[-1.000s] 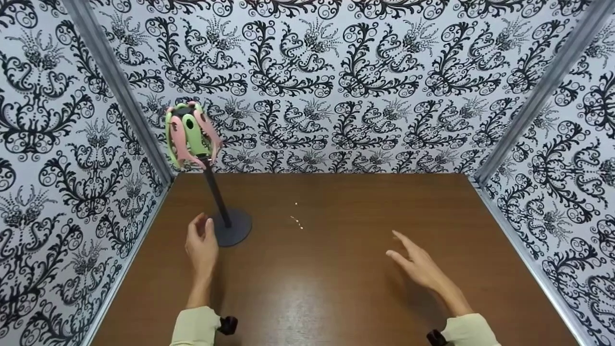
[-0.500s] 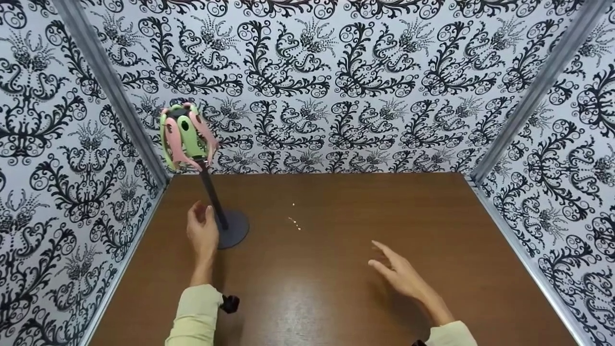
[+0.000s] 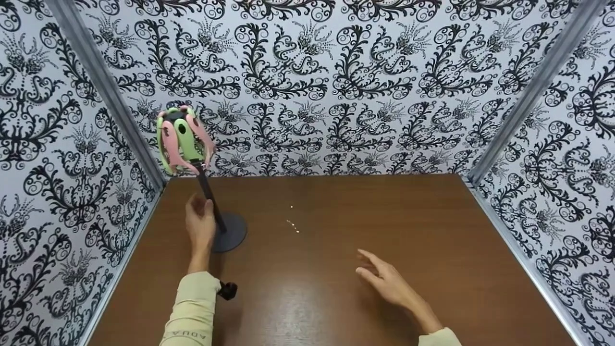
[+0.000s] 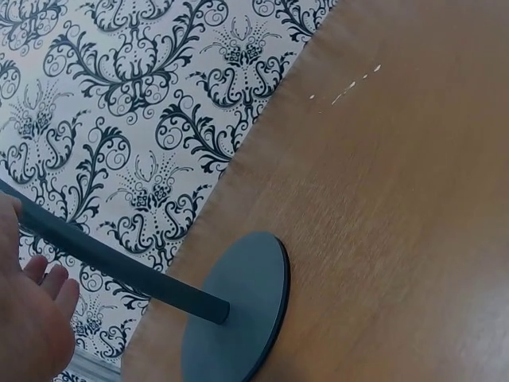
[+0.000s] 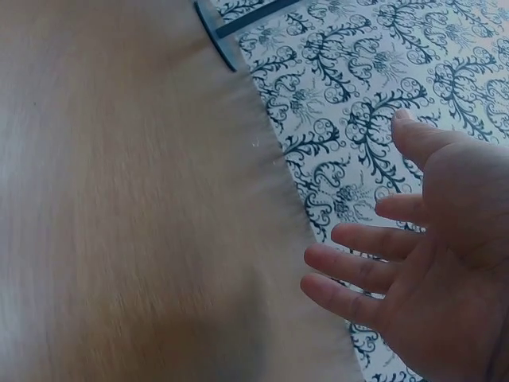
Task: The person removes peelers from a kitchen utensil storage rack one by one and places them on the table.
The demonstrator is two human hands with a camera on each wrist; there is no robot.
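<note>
A dark stand stands at the left of the table, with a round base [image 3: 234, 233] and a slim pole [image 3: 207, 188]. Around its top hang pink and green petal-like pieces [image 3: 185, 139] with dark oval holes, forming a cage shape. My left hand [image 3: 199, 226] is raised right beside the pole, thumb and fingers loosely bent and parted. In the left wrist view the thumb side of the left hand [image 4: 32, 318] lies right at the pole [image 4: 119, 267], its other fingers free of it. My right hand [image 3: 387, 283] hovers over the table's right half, fingers spread and holding nothing.
The brown wooden table [image 3: 326, 202] has a few small pale marks [image 3: 293, 225] near its middle. Patterned black-and-white walls [image 3: 307, 96] stand behind and at both sides, with grey metal posts [image 3: 538, 91] in the corners.
My left hand has moved forward and up along the stand's pole. The right hand has come left and a little nearer the front. The view has shifted slightly; the stand stays in place.
</note>
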